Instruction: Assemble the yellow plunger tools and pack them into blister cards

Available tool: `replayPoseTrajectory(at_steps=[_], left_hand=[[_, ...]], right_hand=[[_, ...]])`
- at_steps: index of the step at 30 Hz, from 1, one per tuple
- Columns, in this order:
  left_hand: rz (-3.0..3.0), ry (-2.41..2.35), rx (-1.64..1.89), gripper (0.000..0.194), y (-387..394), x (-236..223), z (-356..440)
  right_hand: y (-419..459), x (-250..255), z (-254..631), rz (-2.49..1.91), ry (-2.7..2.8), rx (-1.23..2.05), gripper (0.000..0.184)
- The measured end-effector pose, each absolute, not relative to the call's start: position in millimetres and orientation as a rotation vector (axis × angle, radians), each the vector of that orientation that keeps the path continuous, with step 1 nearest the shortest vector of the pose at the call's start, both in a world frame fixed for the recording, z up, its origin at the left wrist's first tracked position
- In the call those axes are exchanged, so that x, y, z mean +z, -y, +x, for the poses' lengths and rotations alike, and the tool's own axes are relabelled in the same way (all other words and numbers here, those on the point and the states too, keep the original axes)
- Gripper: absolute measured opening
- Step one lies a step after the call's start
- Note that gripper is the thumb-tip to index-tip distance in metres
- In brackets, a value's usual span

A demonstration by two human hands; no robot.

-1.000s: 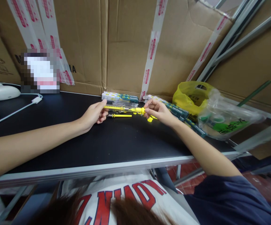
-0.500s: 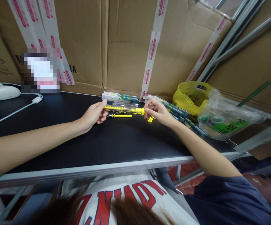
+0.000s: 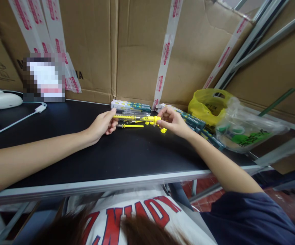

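Above the black table, a slim pen-like tester with a yellow and clear barrel [image 3: 127, 117] lies level between my hands. My left hand [image 3: 103, 123] is closed around its left end. At the right end, the fingertips of my right hand [image 3: 171, 120] pinch the yellow cap [image 3: 153, 119]. Cap and barrel meet in line; whether they are fully joined I cannot tell. Below, a yellow rod with a metal tip [image 3: 133, 126] rests on the table near my left fingers. Small yellow caps [image 3: 163, 130] lie under my right hand.
Behind my hands lie several narrow green-and-white boxes [image 3: 132, 105], with more green boxes [image 3: 194, 121] to the right. A yellow plastic bag [image 3: 206, 105] and a clear bag [image 3: 249, 132] stand farther right. A white cable [image 3: 17, 120] crosses the left side. Cardboard [image 3: 139, 51] walls the back.
The yellow cap has turned slightly in my right fingers, and those fingers have shifted a little. My left hand and the barrel stay nearly still.
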State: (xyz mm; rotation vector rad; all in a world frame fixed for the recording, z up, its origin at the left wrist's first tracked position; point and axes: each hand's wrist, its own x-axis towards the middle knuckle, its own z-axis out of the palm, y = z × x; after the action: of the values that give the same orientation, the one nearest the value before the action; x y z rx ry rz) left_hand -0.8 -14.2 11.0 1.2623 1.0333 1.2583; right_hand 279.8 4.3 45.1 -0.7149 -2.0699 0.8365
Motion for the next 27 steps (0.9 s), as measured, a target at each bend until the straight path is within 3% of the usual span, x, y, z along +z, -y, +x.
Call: replayPoseTrajectory(at_steps=[7, 27], left_hand=[[1.257, -1.039, 1.254, 0.036, 14.2, 11.2, -0.4], [1.265, -1.023, 1.249, 0.035, 14.4, 10.6, -1.2]], right_hand=[[-6.7, 42.8, 281.4, -0.693, 2.084, 0.682, 0.029], [-3.5, 45.8, 278.3, -0.812, 2.067, 0.757, 0.031]])
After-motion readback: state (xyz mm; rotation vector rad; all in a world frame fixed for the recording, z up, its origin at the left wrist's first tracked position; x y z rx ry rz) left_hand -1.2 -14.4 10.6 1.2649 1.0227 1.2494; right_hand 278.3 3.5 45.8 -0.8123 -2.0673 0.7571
